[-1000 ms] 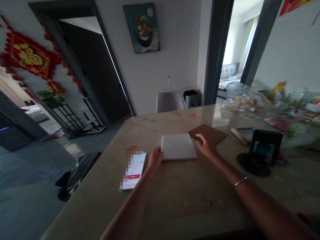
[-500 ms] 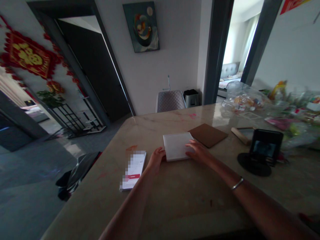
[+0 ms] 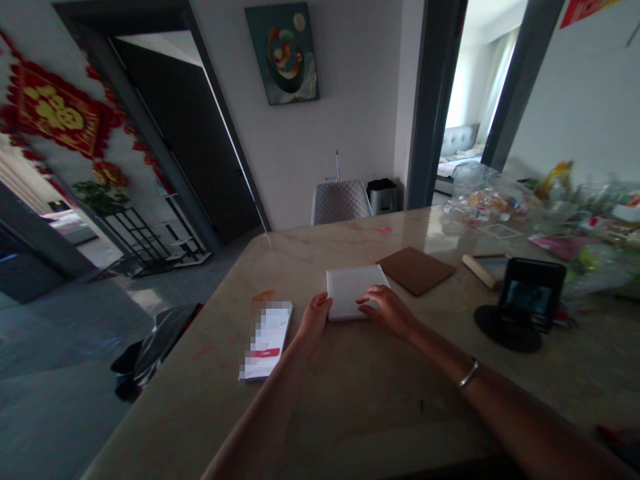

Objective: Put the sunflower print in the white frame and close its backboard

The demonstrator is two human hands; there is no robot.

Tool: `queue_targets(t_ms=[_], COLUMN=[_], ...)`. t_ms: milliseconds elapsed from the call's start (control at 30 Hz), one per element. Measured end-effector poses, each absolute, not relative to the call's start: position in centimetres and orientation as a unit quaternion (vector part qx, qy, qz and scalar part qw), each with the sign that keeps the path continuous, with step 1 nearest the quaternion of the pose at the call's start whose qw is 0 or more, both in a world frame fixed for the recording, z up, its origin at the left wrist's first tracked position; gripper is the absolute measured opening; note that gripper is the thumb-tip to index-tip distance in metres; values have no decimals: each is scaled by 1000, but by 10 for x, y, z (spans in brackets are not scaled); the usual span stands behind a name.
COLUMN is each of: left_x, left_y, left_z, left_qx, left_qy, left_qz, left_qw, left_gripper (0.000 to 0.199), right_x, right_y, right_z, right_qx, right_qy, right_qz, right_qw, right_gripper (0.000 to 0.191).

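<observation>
In the middle of the table [image 3: 370, 380], seen in the head view:

- The white square piece [image 3: 347, 287] lies in front of the person, between the two hands. It looks flat, with a slim edge on the near side; whether it is a box or a pad, I cannot tell.
- The left hand [image 3: 314, 319] has its thumb and fingers clamped on the left edge of the white piece, near the front corner. That side hold probably steadies it and leaves most of the top free.
- The right hand [image 3: 393, 310] reaches over the right part of the same piece, with thumb and forefinger apart and the other fingers bent. Whether the fingertips press on the surface or hover just above it, I cannot tell. Coming in from the right seems to suit work on the near right part of the top.
- The brown square board [image 3: 416, 270] lies flat beyond the right hand, just beside the far right corner of the white piece, perhaps to be within easy reach.
- The phone [image 3: 273, 343] lies face up left of the left forearm, its screen lit, likely so that it can be glanced at.
- The black stand [image 3: 533, 293] is upright on its round base, well to the right, its screen angled towards the person, presumably for viewing.
</observation>
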State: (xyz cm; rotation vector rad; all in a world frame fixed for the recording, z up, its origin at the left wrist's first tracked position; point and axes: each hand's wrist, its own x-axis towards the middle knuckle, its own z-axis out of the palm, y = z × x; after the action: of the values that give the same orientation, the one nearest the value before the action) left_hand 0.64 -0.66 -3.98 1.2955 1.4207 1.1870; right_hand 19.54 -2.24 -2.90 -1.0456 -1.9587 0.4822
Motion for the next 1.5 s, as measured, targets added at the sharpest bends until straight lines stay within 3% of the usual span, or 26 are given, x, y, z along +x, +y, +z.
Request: queue_targets(t_ms=[100,333,767,1100,1400,1500], left_x=[9,21,21,21,18,4], left_y=[-9,-17,-18,-20,-20,-13], left_z=[-38,-34,-32,-28,-26,-25], left_qx=[537,636,651,655,669,642], left_qy=[586,636,631,628,626,653], left_qz=[457,394,379,378,371,378], left_qw=[400,190,187,182,151,137], left_gripper=[36,35,36,40,38,36], right_x=[181,166,172,173,180,207], right_y=[-30,-36,-38,-37,-32,-16], right_z=[-27,-27,-20,-23,-22,-22], right_qx=[-400,-424,-440,-422,-448,-499], right_qy=[-798,-755,-732,-744,-735,-723], right_qz=[217,302,330,337,348,300], right_qw=[395,399,403,393,371,371], right_gripper=[16,27,9,23,18,19])
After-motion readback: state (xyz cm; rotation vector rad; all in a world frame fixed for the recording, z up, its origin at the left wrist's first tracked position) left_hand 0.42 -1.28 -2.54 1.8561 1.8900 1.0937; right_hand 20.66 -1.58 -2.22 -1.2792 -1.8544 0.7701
